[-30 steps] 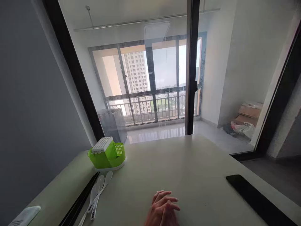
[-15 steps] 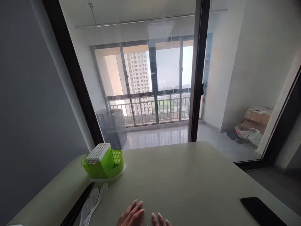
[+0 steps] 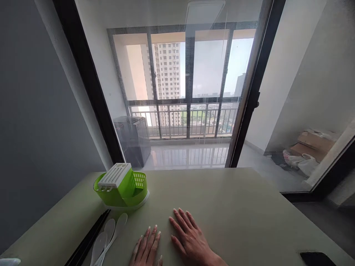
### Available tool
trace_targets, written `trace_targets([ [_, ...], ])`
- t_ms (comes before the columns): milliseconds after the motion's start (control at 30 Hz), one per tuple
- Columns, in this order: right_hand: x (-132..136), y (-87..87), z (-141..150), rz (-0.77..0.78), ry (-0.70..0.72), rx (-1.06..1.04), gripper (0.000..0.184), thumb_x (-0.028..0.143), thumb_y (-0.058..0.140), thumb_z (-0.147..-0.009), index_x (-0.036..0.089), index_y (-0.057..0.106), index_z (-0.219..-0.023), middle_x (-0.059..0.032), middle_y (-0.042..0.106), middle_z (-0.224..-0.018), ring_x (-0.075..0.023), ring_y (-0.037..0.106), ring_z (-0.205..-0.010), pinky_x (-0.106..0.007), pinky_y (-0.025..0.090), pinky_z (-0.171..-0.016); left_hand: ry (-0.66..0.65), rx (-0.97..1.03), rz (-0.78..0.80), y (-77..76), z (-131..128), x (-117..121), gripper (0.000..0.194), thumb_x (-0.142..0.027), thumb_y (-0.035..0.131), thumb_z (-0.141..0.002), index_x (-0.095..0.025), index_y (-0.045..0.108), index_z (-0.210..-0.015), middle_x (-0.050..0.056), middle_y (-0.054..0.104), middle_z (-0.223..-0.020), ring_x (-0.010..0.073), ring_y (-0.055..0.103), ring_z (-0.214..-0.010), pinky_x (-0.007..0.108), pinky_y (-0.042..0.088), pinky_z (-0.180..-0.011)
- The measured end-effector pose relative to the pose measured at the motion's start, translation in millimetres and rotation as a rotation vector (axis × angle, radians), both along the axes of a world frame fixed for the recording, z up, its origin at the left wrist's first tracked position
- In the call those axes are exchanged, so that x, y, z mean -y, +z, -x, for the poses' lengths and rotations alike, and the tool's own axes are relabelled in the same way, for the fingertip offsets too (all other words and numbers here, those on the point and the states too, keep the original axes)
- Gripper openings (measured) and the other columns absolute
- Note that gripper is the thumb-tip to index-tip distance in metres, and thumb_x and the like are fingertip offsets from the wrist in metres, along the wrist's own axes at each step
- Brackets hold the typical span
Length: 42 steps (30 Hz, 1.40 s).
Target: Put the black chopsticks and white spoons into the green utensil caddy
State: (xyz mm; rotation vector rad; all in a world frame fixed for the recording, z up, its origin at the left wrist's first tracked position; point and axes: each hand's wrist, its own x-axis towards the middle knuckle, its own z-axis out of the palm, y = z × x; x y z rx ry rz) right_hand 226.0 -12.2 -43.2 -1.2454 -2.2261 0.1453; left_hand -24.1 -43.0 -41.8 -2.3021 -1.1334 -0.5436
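Hands: the left hand (image 3: 145,248) and the right hand (image 3: 191,238), folded together a second ago, are now parted, with the right one reaching farther over the desk (image 3: 222,207).
Left fingers: released, holding nothing, pointing away from the person; the thumb shows only partly at the bottom edge.
Right fingers: released and spread, empty, palm down on the desk, thumb towards the left hand.
Spoons: three white spoons (image 3: 99,244) lie on the desk just left of the left hand, nearest to it but apart; their bowls point away from the person and their handles come together.
Chopsticks: a dark bundle (image 3: 90,236), lying slantwise to the left of the spoons.
Caddy: green (image 3: 120,197), with a white slotted top and white base, upright beyond the spoons and chopsticks.
Black slab: flat on the desk (image 3: 314,258) at the near right, well apart from the right hand, cut off by the bottom edge.
White thing: at the near left corner (image 3: 10,262), too cropped to tell what it is.
Glass door: beyond the desk (image 3: 172,157), with cardboard (image 3: 316,144) and a plastic bag (image 3: 306,164) on the floor at right.
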Motion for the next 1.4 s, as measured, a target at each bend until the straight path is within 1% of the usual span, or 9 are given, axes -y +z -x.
trace_targets([
  [167, -34, 9.2, 5, 0.13, -0.104, -0.054, 0.052, 0.041, 0.045, -0.104, 0.028, 0.045, -0.155, -0.004, 0.035, -0.164, -0.0256, 0.03, -0.154, -0.051, 0.024, -0.127, 0.071, 0.159, 0.358, 19.4, -43, -37, 0.062, -0.036, 0.048, -0.1, -0.026, 0.033, -0.16, 0.004, 0.042, -0.162, 0.0269, 0.039, -0.15, 0.047, 0.04, -0.12],
  [267, -44, 9.7, 4, 0.15, -0.111, -0.102, 0.05, 0.035, 0.047, -0.102, 0.024, 0.052, -0.15, -0.0072, 0.04, -0.163, -0.0254, 0.034, -0.152, -0.051, 0.027, -0.127, 0.094, 0.405, 0.53, 25.3, -67, -66, 0.054, -0.031, 0.046, -0.101, -0.023, 0.044, -0.153, 0.007, 0.051, -0.156, 0.0256, 0.042, -0.148, 0.051, 0.034, -0.123],
  [367, -49, 11.7, 1, 0.16, -0.116, -0.258, 0.042, 0.031, 0.047, -0.1, 0.022, 0.063, -0.138, -0.0077, 0.051, -0.156, -0.0245, 0.044, -0.147, -0.048, 0.031, -0.125, 0.107, 0.716, 0.64, 31.3, -86, -84, 0.045, -0.03, 0.046, -0.1, -0.024, 0.054, -0.144, 0.007, 0.061, -0.147, 0.0238, 0.052, -0.14, 0.05, 0.037, -0.122],
  [500, -51, 21.7, -5, 0.271, -0.239, -0.637, 0.035, 0.035, 0.045, -0.1, 0.021, 0.07, -0.12, -0.0093, 0.073, -0.127, -0.0221, 0.069, -0.115, -0.036, 0.055, -0.1, 0.051, 1.087, 0.799, 45.3, -96, -84, 0.034, -0.039, 0.047, -0.102, -0.025, 0.063, -0.129, 0.007, 0.068, -0.135, 0.022, 0.062, -0.128, 0.042, 0.048, -0.112],
  [600, -50, 29.7, -7, 0.349, -0.326, -0.812, 0.032, 0.041, 0.049, -0.098, 0.021, 0.071, -0.108, -0.0074, 0.078, -0.105, -0.0201, 0.073, -0.09, -0.029, 0.058, -0.079, 0.027, 1.238, 0.883, 55.6, -96, -77, 0.037, -0.047, 0.042, -0.104, -0.023, 0.065, -0.121, 0.01, 0.071, -0.128, 0.023, 0.065, -0.121, 0.04, 0.052, -0.105],
  [800, -49, 23.0, -1, 0.438, -0.399, -0.841, 0.036, 0.053, 0.052, -0.095, 0.022, 0.07, -0.092, -0.0042, 0.075, -0.084, -0.0194, 0.068, -0.073, -0.026, 0.054, -0.066, 0.079, 1.297, 0.945, 54.5, -98, -77, 0.046, -0.054, 0.032, -0.105, -0.023, 0.065, -0.113, 0.01, 0.071, -0.118, 0.0224, 0.067, -0.103, 0.036, 0.055, -0.092],
  [1033, -43, 22.9, 0, 0.498, -0.473, -0.781, 0.037, 0.057, 0.052, -0.094, 0.023, 0.069, -0.091, -0.0037, 0.074, -0.085, -0.0194, 0.067, -0.075, -0.025, 0.052, -0.068, 0.061, 1.33, 1.009, 55.4, -95, -68, 0.04, -0.05, 0.032, -0.106, -0.026, 0.063, -0.11, 0.007, 0.07, -0.107, 0.0208, 0.065, -0.099, 0.033, 0.053, -0.089],
  [1233, -36, 23.7, -12, 0.541, -0.379, -0.676, 0.036, 0.053, 0.052, -0.095, 0.022, 0.069, -0.1, -0.0061, 0.076, -0.097, -0.019, 0.067, -0.078, -0.026, 0.053, -0.069, 0.02, 1.241, 1.005, 59.7, -105, -60, 0.033, -0.042, 0.033, -0.107, -0.024, 0.06, -0.114, 0.009, 0.068, -0.113, 0.0205, 0.063, -0.104, 0.034, 0.051, -0.094],
  [1400, -36, 22.2, -16, 0.478, -0.301, -0.67, 0.035, 0.05, 0.052, -0.094, 0.02, 0.068, -0.102, -0.0072, 0.076, -0.097, -0.0206, 0.068, -0.081, -0.03, 0.053, -0.075, -0.077, 1.077, 0.85, 64.3, -111, -36, 0.025, -0.035, 0.041, -0.105, -0.022, 0.061, -0.115, 0.009, 0.069, -0.113, 0.021, 0.064, -0.106, 0.037, 0.051, -0.096],
])
